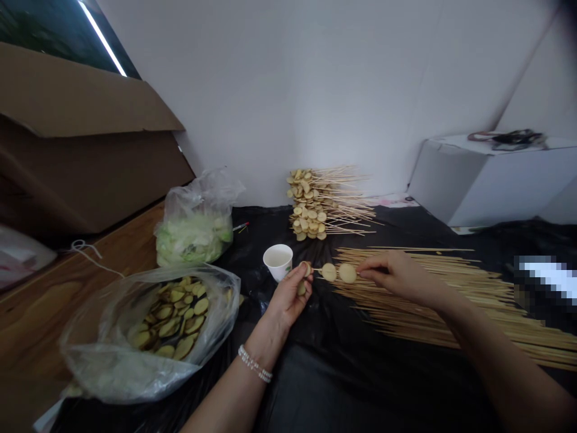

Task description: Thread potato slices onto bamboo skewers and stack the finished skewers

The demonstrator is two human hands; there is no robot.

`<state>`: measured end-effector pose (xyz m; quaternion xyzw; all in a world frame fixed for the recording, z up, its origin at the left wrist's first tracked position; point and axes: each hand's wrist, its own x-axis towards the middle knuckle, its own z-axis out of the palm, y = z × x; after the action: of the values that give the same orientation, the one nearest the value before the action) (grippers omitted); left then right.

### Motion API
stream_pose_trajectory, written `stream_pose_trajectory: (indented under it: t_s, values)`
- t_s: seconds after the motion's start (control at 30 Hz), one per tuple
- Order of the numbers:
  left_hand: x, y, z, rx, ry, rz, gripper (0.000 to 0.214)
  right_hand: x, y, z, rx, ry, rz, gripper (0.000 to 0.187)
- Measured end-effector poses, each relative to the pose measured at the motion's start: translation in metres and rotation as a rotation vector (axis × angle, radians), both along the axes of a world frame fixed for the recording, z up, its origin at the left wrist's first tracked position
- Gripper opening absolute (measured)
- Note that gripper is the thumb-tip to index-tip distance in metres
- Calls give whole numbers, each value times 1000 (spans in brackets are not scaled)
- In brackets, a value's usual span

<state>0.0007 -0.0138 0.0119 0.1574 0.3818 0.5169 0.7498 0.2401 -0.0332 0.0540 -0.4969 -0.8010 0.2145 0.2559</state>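
My left hand (291, 294) pinches a potato slice (306, 269) at the pointed end of a thin bamboo skewer, with another slice tucked in its palm. My right hand (392, 273) grips that skewer from the right, and two round potato slices (338, 272) sit threaded on it between my hands. Both hands hover just above the black plastic sheet (324, 373). Under my right hand lies a spread of several bare bamboo skewers (451, 300).
A clear bag of potato slices (171, 319) lies open at the left, with a bag of green leaves (196, 231) behind it. A white paper cup (278, 261) stands by my left hand. Finished skewers (324, 204) are stacked at the wall. A white box (487, 177) sits at the right, cardboard (85, 144) at the left.
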Motion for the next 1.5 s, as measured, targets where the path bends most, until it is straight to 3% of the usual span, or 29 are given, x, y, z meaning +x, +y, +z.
stream_pose_trajectory:
  t_s: [0.43, 0.7, 1.5]
  values:
    - [3, 0, -3, -44, 84, 64, 3, -10, 1, -5, 11, -67, 27, 26]
    - [5, -1, -5, -19, 117, 22, 8, -14, 5, -15, 29, -40, 36, 27]
    - [4, -2, -6, -1, 130, -36, 10, -18, 6, -20, 8, 28, 7, 25]
